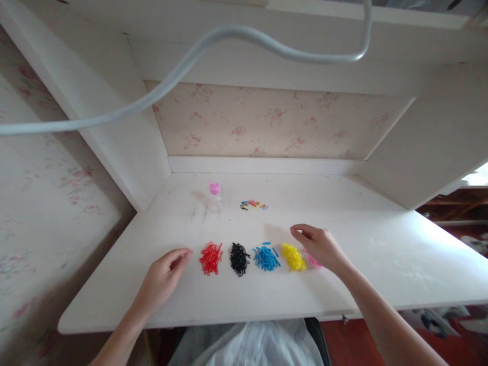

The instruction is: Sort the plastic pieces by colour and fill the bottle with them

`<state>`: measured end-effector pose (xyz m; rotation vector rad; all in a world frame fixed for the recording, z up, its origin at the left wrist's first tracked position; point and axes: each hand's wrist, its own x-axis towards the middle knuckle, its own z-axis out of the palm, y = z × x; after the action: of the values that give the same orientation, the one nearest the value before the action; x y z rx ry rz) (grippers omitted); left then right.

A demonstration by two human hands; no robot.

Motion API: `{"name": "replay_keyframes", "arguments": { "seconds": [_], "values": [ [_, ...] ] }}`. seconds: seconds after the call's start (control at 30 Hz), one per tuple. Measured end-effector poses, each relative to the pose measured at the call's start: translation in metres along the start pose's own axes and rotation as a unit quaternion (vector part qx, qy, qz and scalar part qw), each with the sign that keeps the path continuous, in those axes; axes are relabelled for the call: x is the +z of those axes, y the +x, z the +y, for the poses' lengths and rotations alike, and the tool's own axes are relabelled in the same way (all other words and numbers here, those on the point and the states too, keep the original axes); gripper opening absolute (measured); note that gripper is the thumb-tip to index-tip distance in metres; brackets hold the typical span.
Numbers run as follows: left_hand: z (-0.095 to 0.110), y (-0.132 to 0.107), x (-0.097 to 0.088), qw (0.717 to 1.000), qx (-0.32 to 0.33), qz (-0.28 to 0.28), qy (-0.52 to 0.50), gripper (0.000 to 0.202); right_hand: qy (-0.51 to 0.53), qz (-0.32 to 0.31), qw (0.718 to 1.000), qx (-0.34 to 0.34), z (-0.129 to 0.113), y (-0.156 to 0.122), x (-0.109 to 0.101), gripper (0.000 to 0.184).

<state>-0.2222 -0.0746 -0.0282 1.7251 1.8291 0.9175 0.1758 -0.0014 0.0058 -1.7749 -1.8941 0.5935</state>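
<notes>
Piles in a row, a hand at each end

Your left hand [164, 273] is just beside the red pile [210, 258], fingers curled narrow; I can't tell whether they hold a small loop. Behind, on the white desk [381, 244], a clear bottle [215, 196] with a pink cap stands upright. Then come the black pile [239, 259], a mixed cluster [251, 204] of loops set farther back, the blue pile [267, 258] and the yellow pile [293, 257]. Your right hand [319, 245] partly covers the pink pile [313, 260], fingertips close together; any loop between them is too small to tell. The step looks like handling loops by colour; the next move seems to call for a fine pinch, wrist clear of the piles.
</notes>
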Motion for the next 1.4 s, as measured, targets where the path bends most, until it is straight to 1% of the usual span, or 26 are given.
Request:
{"name": "replay_keyframes", "arguments": {
  "seconds": [0.03,0.1,0.2,0.3,0.37,0.47,0.57,0.7,0.8,1.0,1.13,1.4],
  "values": [
    [-0.006,-0.003,0.002,1.0,-0.013,0.013,-0.002,0.035,-0.028,-0.005,0.999,-0.024,-0.012,0.01,0.004,0.037],
    [-0.012,-0.007,0.005,0.999,-0.024,0.036,-0.005,0.036,-0.077,-0.028,0.995,-0.05,-0.031,0.03,0.016,0.033],
    [-0.013,-0.008,0.007,0.998,-0.019,0.051,-0.01,0.035,-0.146,-0.062,0.986,-0.048,-0.05,0.059,0.041,0.032],
    [-0.012,-0.006,0.007,0.999,-0.012,0.051,-0.009,0.034,-0.173,-0.076,0.981,-0.046,-0.06,0.082,0.066,0.03],
    [-0.013,-0.006,0.007,0.999,-0.006,0.049,-0.008,0.034,-0.188,-0.08,0.978,-0.043,-0.065,0.093,0.078,0.029],
    [-0.015,-0.005,0.007,0.999,0.0,0.045,-0.007,0.034,-0.207,-0.079,0.974,-0.038,-0.07,0.105,0.089,0.033],
    [-0.016,-0.004,0.007,0.999,-0.002,0.039,-0.008,0.034,-0.219,-0.078,0.972,-0.038,-0.072,0.114,0.095,0.037],
    [-0.017,-0.003,0.007,0.999,0.008,0.039,-0.01,0.035,-0.226,-0.079,0.97,-0.047,-0.074,0.12,0.099,0.037],
    [-0.018,-0.003,0.008,0.999,0.011,0.038,-0.01,0.035,-0.231,-0.076,0.969,-0.052,-0.074,0.118,0.096,0.038],
    [-0.019,-0.004,0.009,0.999,0.011,0.032,-0.012,0.032,-0.234,-0.069,0.968,-0.062,-0.071,0.105,0.082,0.046],
    [-0.018,-0.004,0.009,0.999,0.011,0.034,-0.014,0.03,-0.24,-0.07,0.966,-0.062,-0.069,0.095,0.075,0.046],
    [-0.014,-0.005,0.009,0.999,0.008,0.023,-0.021,0.029,-0.262,-0.064,0.961,-0.06,-0.066,0.078,0.07,0.047]
  ]
}}
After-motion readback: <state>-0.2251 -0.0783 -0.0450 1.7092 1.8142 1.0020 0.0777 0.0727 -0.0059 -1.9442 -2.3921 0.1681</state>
